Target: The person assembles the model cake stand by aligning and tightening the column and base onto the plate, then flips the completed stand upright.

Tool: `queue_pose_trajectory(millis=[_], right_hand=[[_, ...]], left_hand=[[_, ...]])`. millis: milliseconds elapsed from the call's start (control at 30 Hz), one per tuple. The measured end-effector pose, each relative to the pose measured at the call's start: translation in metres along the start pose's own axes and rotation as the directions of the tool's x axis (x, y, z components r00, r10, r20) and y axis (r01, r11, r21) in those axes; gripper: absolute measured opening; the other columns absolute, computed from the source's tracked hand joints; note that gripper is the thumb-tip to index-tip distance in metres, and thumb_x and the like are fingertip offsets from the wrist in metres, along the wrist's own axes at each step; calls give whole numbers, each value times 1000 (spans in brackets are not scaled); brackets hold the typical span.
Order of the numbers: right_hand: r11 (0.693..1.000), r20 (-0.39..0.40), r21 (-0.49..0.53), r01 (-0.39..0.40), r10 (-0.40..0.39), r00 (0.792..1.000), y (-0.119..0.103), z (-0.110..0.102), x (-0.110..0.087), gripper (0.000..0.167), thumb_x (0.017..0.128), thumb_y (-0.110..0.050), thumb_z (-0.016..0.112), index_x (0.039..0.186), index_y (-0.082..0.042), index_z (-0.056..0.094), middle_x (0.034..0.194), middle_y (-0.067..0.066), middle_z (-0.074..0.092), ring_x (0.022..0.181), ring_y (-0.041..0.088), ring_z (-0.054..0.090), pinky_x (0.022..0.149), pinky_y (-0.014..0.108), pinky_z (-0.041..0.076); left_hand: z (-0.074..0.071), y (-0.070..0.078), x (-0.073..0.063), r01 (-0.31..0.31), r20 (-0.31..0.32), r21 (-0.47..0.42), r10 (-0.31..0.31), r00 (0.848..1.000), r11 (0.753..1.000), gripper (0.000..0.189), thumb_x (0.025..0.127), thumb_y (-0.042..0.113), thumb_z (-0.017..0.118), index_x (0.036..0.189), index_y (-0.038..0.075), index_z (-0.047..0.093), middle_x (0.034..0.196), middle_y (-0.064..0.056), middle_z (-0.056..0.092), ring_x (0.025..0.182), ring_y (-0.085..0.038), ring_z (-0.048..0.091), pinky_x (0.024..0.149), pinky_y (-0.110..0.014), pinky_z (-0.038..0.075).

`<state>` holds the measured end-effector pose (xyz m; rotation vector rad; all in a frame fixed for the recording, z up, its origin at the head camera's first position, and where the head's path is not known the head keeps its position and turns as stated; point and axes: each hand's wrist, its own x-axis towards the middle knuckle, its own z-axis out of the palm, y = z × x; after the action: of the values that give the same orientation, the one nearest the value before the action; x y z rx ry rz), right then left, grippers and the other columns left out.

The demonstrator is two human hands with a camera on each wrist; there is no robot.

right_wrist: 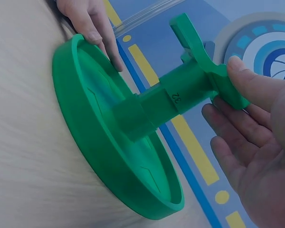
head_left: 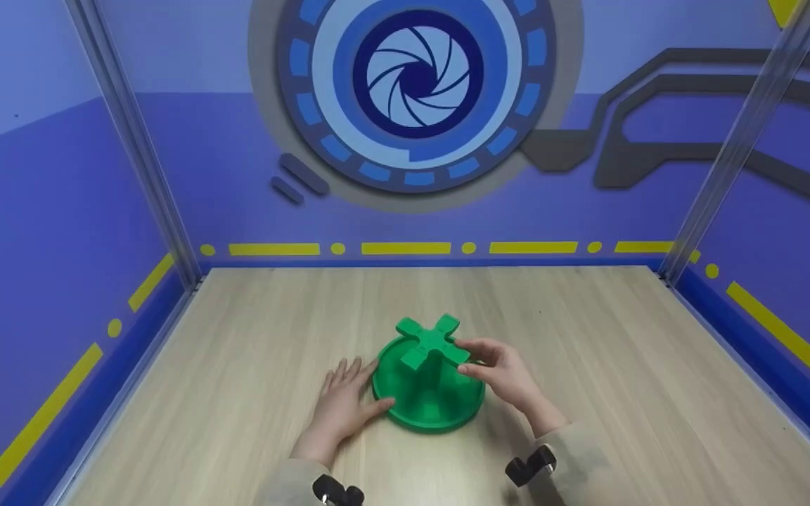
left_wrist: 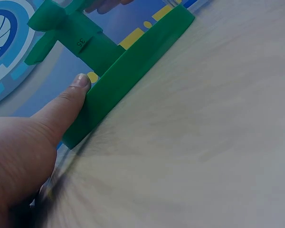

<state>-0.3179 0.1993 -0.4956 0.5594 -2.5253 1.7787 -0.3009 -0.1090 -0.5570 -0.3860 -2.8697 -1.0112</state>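
Observation:
A green round dish-like base point(head_left: 429, 425) with a raised rim rests on the table. From its middle rises a green post point(right_wrist: 175, 97) marked with the number 32 in the right wrist view. A four-armed green cross point(head_left: 433, 340) tops the post. My left hand point(head_left: 345, 404) lies at the left side of the base, fingers straight and spread, the thumb point(left_wrist: 69, 99) against the rim. My right hand point(head_left: 507, 372) pinches one arm of the cross between thumb and fingers, its lower fingers under that arm in the right wrist view.
The wood-grained table point(head_left: 271, 337) is bounded by blue printed walls point(head_left: 215, 176) at the back and sides. Metal posts point(head_left: 134, 140) stand at the back corners. Black wrist straps point(head_left: 531, 465) sit over both sleeves.

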Motion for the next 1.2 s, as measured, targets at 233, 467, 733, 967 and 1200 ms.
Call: queue_pose_trajectory(millis=[233, 467, 733, 967, 1200], right_hand=[[1000, -52, 1, 3, -3, 999, -4, 6, -3, 40, 92, -13, 77, 129, 2, 68, 130, 22, 69, 110, 13, 66, 99, 24, 57], [998, -84, 51, -39, 43, 995, -5, 10, -4, 38, 92, -11, 77, 128, 2, 69, 128, 21, 70, 110, 19, 67, 93, 14, 53], [998, -126, 43, -50, 55, 990, -6, 14, -6, 37, 92, -12, 78, 126, 0, 70, 126, 19, 72, 112, 23, 69, 98, 25, 59], [997, -155, 52, -49, 57, 986, -6, 18, -8, 37, 92, -11, 78, 126, -1, 71, 127, 17, 72, 116, 25, 69, 101, 29, 59], [996, -172, 68, -50, 61, 983, -5, 21, -7, 34, 91, -7, 77, 124, -1, 72, 123, 18, 73, 109, 18, 70, 93, 17, 57]], left_hand=[[1, 0, 0, 8, 4, 2, -8, 1000, 1000, 88, 88, 63, 71, 157, 16, 43, 164, -25, 35, 157, -49, 19, 130, -64, 10], [0, -1, 0, -13, 2, 22, 13, 1000, 1000, 90, 87, 64, 70, 157, 13, 44, 163, -27, 36, 155, -51, 21, 128, -66, 13], [0, 1, -1, -7, 3, 26, 7, 1000, 1000, 89, 87, 64, 70, 157, 13, 44, 163, -27, 35, 155, -51, 21, 128, -66, 13], [-1, 3, -1, 7, 5, 8, -7, 1000, 1000, 88, 88, 62, 70, 156, 12, 45, 164, -27, 34, 156, -51, 20, 129, -65, 12], [0, 2, 0, -1, 6, 14, 1, 1000, 1000, 89, 88, 63, 70, 156, 12, 45, 164, -27, 34, 156, -51, 20, 128, -66, 12]])
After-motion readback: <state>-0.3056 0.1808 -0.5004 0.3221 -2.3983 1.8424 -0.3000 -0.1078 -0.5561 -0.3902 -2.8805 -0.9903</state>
